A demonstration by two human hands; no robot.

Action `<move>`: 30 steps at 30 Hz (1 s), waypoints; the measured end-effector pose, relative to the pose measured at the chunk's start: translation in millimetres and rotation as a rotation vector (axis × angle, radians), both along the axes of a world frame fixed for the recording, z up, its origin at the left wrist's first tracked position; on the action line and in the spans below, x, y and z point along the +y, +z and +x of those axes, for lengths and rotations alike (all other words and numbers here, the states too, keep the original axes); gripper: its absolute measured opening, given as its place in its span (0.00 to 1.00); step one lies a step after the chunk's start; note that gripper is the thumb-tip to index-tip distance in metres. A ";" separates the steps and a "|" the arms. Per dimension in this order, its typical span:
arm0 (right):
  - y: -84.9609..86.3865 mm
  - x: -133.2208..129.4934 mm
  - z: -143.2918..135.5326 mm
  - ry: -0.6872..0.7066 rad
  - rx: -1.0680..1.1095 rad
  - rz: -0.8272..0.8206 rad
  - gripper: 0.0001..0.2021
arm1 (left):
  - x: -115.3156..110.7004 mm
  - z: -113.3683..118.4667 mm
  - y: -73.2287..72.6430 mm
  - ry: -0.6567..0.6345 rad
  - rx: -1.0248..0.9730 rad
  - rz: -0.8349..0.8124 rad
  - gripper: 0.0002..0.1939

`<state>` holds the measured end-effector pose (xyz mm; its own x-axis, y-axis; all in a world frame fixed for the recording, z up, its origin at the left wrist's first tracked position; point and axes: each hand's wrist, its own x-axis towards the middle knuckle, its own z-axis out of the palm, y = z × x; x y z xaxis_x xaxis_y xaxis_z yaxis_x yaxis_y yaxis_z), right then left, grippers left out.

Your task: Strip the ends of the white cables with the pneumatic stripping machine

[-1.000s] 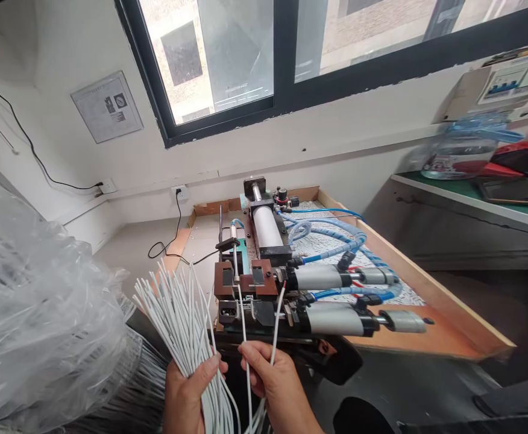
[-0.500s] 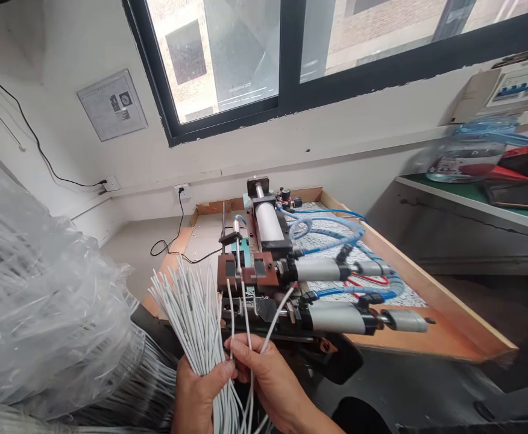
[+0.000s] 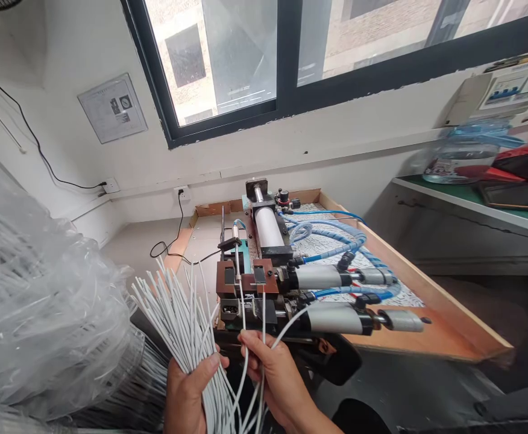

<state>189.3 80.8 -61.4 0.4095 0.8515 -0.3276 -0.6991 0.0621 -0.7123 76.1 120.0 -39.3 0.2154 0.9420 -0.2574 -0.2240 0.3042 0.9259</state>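
Spreads right hand point(image 3: 282, 377) farther from left hand point(image 3: 189, 389) than half a second ago in the head view. Clenches left fingers around wire bundle point(image 3: 182, 334) at seven o'clock, fanned toward eleven. Pinches loose wires point(image 3: 243, 310) between right fingers at six o'clock, aiming two toward twelve before the machine point(image 3: 268, 228) and bowing one toward two, near the lower cylinder point(image 3: 336, 318). Cannot tell of contact there. Faces wooden tray point(image 3: 449, 313) at four and plastic-wrapped heap point(image 3: 47, 301) between eight and nine.

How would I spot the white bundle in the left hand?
Find the machine below the window. Nearer, to its left, the left hand grips the white bundle: thick, tips fanned upward, unlike the few strands in the right hand.
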 end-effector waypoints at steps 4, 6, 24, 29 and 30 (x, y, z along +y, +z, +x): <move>4.1 2.6 0.5 0.064 0.092 0.018 0.11 | -1.0 0.1 -1.1 -0.016 0.020 0.052 0.06; 6.6 2.3 0.0 0.099 0.097 0.030 0.11 | -3.4 1.2 -0.4 -0.023 0.012 0.061 0.06; -1.3 -15.0 -6.8 0.035 -0.095 -0.043 0.14 | -12.7 -4.3 -16.2 -0.007 0.023 0.064 0.06; 0.1 -11.1 -3.3 0.015 -0.092 0.017 0.13 | -12.9 -2.8 -14.4 -0.018 0.030 0.072 0.06; 0.8 -10.1 -2.6 0.012 -0.086 0.016 0.13 | -13.1 -2.4 -13.5 -0.023 0.036 0.076 0.06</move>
<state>186.7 70.7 -60.5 0.4251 0.8615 -0.2777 -0.6359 0.0660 -0.7690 73.7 106.8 -52.8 0.2293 0.9539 -0.1936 -0.1838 0.2378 0.9538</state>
